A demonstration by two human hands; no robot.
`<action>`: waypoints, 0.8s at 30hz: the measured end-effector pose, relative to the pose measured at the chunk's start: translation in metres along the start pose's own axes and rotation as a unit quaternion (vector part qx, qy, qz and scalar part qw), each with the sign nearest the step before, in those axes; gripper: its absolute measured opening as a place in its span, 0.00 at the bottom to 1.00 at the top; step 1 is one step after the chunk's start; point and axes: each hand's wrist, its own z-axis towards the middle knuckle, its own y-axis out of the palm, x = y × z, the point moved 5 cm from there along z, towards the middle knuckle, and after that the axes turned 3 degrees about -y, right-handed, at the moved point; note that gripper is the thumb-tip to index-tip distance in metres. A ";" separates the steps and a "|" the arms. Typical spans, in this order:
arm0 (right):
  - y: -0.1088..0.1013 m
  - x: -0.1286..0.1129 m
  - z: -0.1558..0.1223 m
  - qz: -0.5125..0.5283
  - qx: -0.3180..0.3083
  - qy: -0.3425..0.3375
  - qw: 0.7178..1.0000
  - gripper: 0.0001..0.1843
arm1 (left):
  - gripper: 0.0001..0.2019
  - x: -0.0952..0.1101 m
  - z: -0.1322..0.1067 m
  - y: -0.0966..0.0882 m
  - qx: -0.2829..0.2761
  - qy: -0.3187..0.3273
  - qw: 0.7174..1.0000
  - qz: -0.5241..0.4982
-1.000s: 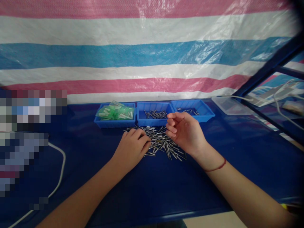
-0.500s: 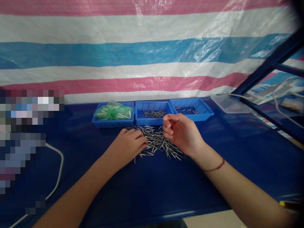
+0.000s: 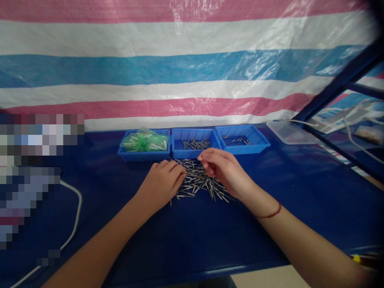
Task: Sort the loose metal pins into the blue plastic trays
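A heap of small metal pins [image 3: 198, 185] lies on the blue table [image 3: 195, 240], just in front of three blue bins. My left hand [image 3: 163, 182] rests palm down on the heap's left edge, its fingers curled together over the pins. My right hand [image 3: 223, 172] is palm down over the right of the heap, its bent fingertips touching the pins near the middle bin [image 3: 192, 154]. What either hand grips is hidden under the fingers. A red string circles my right wrist.
The left bin [image 3: 144, 155] holds green plastic bags [image 3: 144, 141]. The middle bin and the right bin [image 3: 249, 149] hold a few pins. A clear plastic tray [image 3: 289, 133] sits at the right, beside a blue frame [image 3: 336, 84]. A white cable [image 3: 76, 216] curves at the left.
My right hand has turned from palm sideways and raised to palm down, and dropped onto the heap. My left hand has stayed on the pins, shifting only slightly.
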 end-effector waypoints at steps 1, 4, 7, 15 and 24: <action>0.001 -0.002 -0.001 -0.068 -0.001 -0.032 0.997 0.05 | 0.10 -0.002 0.001 -0.001 0.011 -0.017 0.999 -0.042; 0.008 -0.004 -0.007 -0.203 -0.014 -0.107 0.973 0.05 | 0.09 -0.006 0.001 -0.005 0.036 -0.072 0.981 -0.174; 0.014 -0.003 -0.011 -0.220 -0.024 -0.132 0.966 0.07 | 0.09 -0.006 0.000 -0.005 0.036 -0.111 0.957 -0.265; 0.018 -0.012 -0.016 -0.191 -0.023 -0.165 0.967 0.09 | 0.11 0.002 0.000 -0.005 0.010 -0.115 0.935 -0.334; 0.020 -0.018 -0.020 -0.208 -0.032 -0.187 0.960 0.08 | 0.10 0.004 0.000 -0.007 0.034 -0.071 0.947 -0.312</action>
